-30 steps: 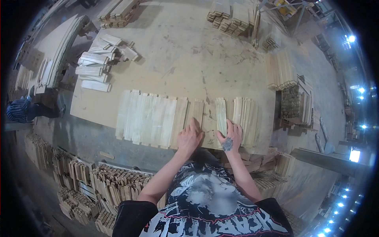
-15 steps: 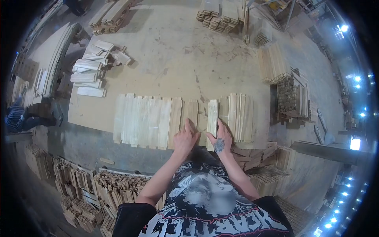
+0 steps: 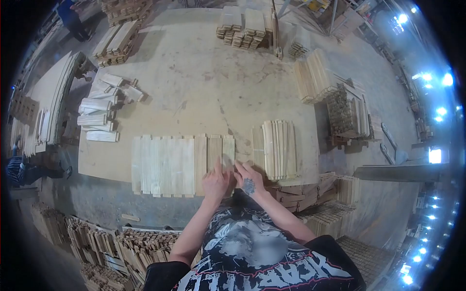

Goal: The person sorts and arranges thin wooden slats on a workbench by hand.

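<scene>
A row of pale wooden slats [image 3: 167,165] lies side by side in front of me. My left hand [image 3: 215,184] rests at the near ends of the slats on the row's right side, index finger stretched forward and the others partly bent. Beside it, my right hand [image 3: 250,180], tattooed on the back, has its fingers stretched out at the right edge of the end slat [image 3: 228,145]. That slat lies against its neighbour, its near end partly hidden by my hands. Right of a gap is a second group of narrower slats [image 3: 279,149].
The slats lie on a large worktop [image 3: 194,97]. Loose short boards [image 3: 99,114] are heaped at its left, and board stacks [image 3: 242,26] stand at the far side and right [image 3: 315,75]. Bundled wood [image 3: 150,247] stands behind me. A person [image 3: 73,22] is at far left.
My right hand has moved left with the end slat, bringing it from apart to against the row. Both hands are now close together. The whole view has shifted slightly.
</scene>
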Demonstrator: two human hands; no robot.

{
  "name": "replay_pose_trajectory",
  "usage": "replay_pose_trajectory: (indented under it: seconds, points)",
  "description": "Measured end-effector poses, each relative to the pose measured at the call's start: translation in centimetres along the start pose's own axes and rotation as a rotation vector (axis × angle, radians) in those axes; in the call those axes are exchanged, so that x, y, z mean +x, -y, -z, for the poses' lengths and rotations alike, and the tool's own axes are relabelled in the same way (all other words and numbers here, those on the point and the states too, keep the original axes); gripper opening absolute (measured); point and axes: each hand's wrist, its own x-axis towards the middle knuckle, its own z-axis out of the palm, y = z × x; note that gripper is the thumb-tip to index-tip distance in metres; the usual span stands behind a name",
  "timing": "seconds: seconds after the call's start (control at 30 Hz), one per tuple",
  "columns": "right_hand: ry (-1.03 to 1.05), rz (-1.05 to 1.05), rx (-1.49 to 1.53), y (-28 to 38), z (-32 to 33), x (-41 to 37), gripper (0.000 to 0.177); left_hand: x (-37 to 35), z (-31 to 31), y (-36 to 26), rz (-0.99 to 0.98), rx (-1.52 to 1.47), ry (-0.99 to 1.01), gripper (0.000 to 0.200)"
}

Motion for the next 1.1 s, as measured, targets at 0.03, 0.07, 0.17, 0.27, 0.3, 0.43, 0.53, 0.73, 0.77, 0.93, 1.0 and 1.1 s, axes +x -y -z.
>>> replay_pose_trajectory:
  seconds: [0.03,0.07,0.17,0.27,0.3,0.43,0.53,0.73,0.77,0.93,1.0,1.1]
  points:
    - [0.002,0.031,0.017,0.1,0.3,0.1,0.059,0.4,0.1,-0.4,-0.057,0.021,-0.011,0.068]
    - [-0.069,-0.011,-0.045,0.0,1.0,0.1,0.057,0.9,0.1,-0.9,-0.111,0.042,-0.024,0.065]
    - [-0.335,-0.031,-0.182,-1.1,2.9,0.1,0.063,2.3,1.4,-3.4,-0.264,0.068,0.002,0.053]
    - [-0.255,-0.194,-0.154,-2.6,2.8,0.0,0.075,1.6,-2.0,-1.6,-0.262,0.135,0.027,0.049]
    - [-0.236,-0.228,-0.173,-2.8,3.0,-0.1,0.077,1.7,-1.6,-1.6,-0.219,0.147,0.014,0.049]
    - [-0.17,-0.183,-0.051,-2.3,3.0,-0.7,0.075,1.7,-0.7,-1.7,-0.173,0.156,-0.036,0.049]
    - [-0.044,-0.013,-0.026,-1.4,2.1,-1.8,0.071,2.4,0.2,-3.2,-0.179,0.056,0.001,0.053]
    - [-0.384,-0.111,-0.28,-4.4,4.7,-1.6,0.074,2.8,-2.0,-5.0,-0.312,0.054,0.092,0.061]
    - [-0.42,-0.136,-0.351,-4.9,5.0,-1.5,0.077,2.9,-2.3,-4.5,-0.315,0.108,0.104,0.061]
    - [-0.332,-0.214,-0.41,-5.5,4.8,-1.1,0.079,3.2,-1.7,-3.5,-0.248,0.102,0.085,0.055]
    - [-0.332,-0.231,-0.441,-5.1,4.7,-1.1,0.081,3.3,-1.4,-3.0,-0.232,0.122,0.083,0.053]
    - [-0.338,-0.246,-0.426,-4.7,5.0,-0.9,0.084,3.3,-1.0,-2.4,-0.227,0.151,0.099,0.05]
